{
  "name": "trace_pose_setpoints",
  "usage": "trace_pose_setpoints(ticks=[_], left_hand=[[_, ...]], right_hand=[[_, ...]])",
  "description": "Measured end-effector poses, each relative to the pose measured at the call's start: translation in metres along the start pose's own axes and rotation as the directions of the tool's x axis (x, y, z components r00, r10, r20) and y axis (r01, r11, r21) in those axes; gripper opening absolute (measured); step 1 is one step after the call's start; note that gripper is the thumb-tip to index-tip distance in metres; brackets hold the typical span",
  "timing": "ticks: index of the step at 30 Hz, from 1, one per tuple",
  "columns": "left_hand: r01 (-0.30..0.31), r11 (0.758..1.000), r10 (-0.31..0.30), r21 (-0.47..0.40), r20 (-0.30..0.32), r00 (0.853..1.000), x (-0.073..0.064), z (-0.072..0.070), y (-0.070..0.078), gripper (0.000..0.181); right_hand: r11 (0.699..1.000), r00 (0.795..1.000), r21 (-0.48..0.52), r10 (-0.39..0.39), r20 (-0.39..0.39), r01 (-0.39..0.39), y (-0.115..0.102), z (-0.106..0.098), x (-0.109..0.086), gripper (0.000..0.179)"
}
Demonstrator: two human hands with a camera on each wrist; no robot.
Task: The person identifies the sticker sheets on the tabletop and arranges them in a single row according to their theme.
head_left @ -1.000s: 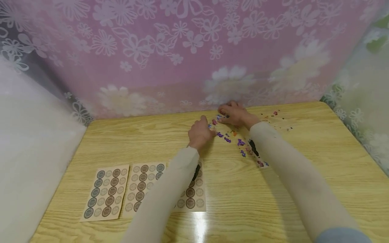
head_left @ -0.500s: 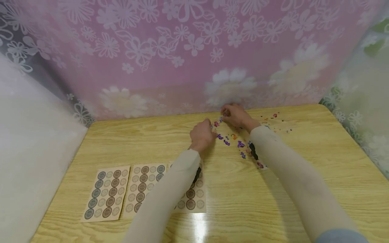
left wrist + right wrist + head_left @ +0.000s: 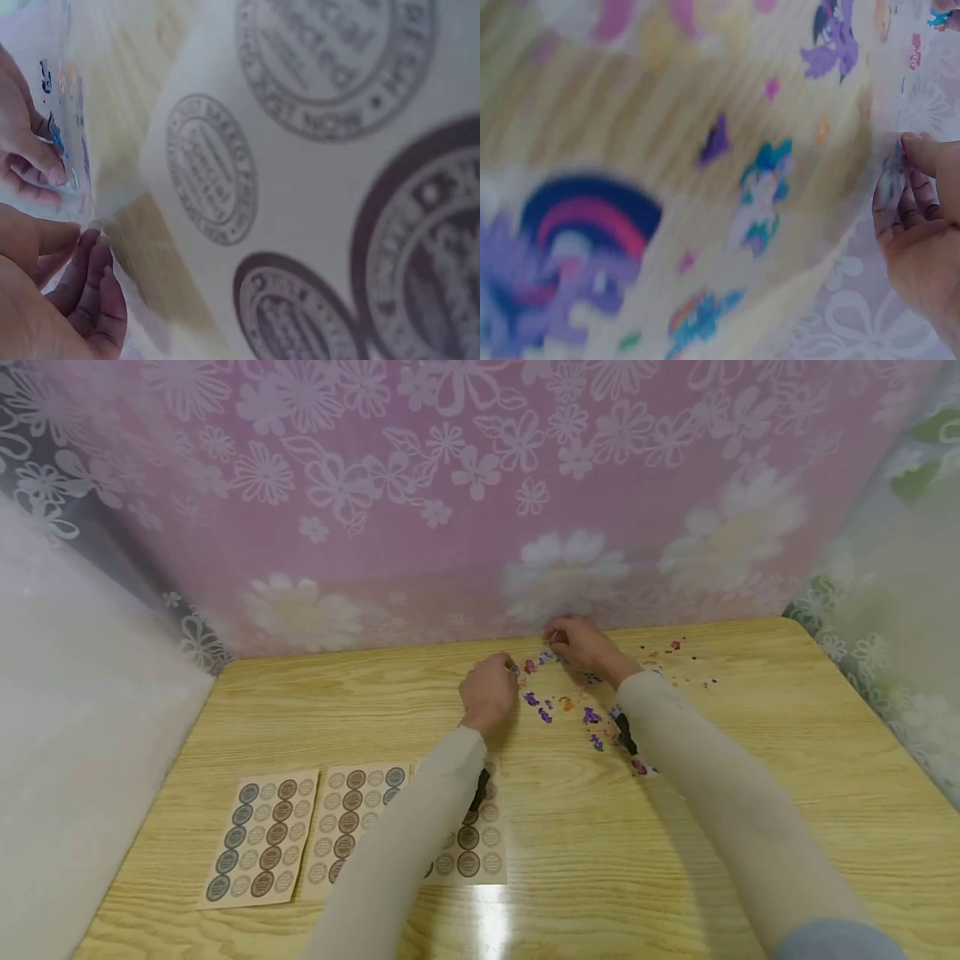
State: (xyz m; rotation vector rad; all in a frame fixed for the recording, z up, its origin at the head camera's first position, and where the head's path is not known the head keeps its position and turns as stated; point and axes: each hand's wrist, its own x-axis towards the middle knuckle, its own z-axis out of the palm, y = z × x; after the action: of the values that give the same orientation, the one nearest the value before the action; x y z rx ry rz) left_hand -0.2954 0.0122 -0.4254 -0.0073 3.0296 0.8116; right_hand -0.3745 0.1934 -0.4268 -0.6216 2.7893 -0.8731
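A clear plastic sticker sheet (image 3: 592,716) printed with small colourful ponies spreads over the back right of the table. In the right wrist view, purple and blue pony stickers (image 3: 757,195) show large and the wood shows through the film. My left hand (image 3: 489,689) pinches the sheet's left edge between thumb and fingers; the left wrist view has this left hand (image 3: 45,292) close up. At the far edge of the sheet, near the curtain, my right hand (image 3: 585,645) pinches the film, thumb against fingers. My right forearm covers part of the sheet.
Three tan sheets of round labels lie in a row at the front left: a left sheet (image 3: 258,839), a middle sheet (image 3: 326,835) and a right sheet (image 3: 480,852), the last two partly under my left sleeve. A pink flowered curtain (image 3: 420,552) hangs behind the wooden table (image 3: 585,860).
My left hand has shifted slightly left, and the prints near it on the clear sheet have moved left too. My right hand has settled slightly lower, its fingers closer together.
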Motion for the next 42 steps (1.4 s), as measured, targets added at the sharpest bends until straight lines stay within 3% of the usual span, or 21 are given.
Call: trace_pose_setpoints(ticks=[5, 13, 20, 25, 29, 33, 42], left_hand=[[-0.020, 0.992, 0.012, -0.127, -0.060, 0.998, -0.002, -0.009, -0.004, 0.019], [-0.112, 0.977, 0.085, -0.182, -0.150, 0.985, -0.008, -0.035, -0.002, 0.026], [-0.231, 0.948, 0.199, -0.219, -0.160, 0.967, -0.026, -0.054, 0.000, 0.034], [-0.287, 0.934, 0.276, -0.216, -0.078, 0.958, -0.043, -0.062, -0.001, 0.032], [-0.316, 0.923, 0.324, -0.218, 0.000, 0.946, -0.056, -0.065, -0.002, 0.031], [-0.317, 0.926, 0.339, -0.207, 0.079, 0.938, -0.070, -0.061, -0.005, 0.031], [-0.320, 0.938, 0.340, -0.130, 0.185, 0.922, -0.096, -0.041, -0.013, 0.028]], right_hand=[[0.998, 1.000, 0.056, -0.018, -0.010, 0.019, -0.009, -0.013, -0.009, 0.028], [0.994, 0.989, -0.011, -0.110, -0.102, 0.109, -0.033, -0.045, -0.033, 0.032], [0.984, 0.972, 0.023, -0.172, -0.162, 0.178, -0.049, -0.060, -0.069, 0.028], [0.980, 0.963, 0.018, -0.192, -0.190, 0.199, -0.055, -0.059, -0.097, 0.026], [0.984, 0.968, 0.046, -0.162, -0.190, 0.174, -0.058, -0.053, -0.119, 0.026], [0.989, 0.982, 0.078, -0.115, -0.150, 0.128, -0.056, -0.041, -0.138, 0.027], [0.991, 0.999, 0.136, -0.007, -0.046, 0.014, -0.045, -0.009, -0.171, 0.024]])
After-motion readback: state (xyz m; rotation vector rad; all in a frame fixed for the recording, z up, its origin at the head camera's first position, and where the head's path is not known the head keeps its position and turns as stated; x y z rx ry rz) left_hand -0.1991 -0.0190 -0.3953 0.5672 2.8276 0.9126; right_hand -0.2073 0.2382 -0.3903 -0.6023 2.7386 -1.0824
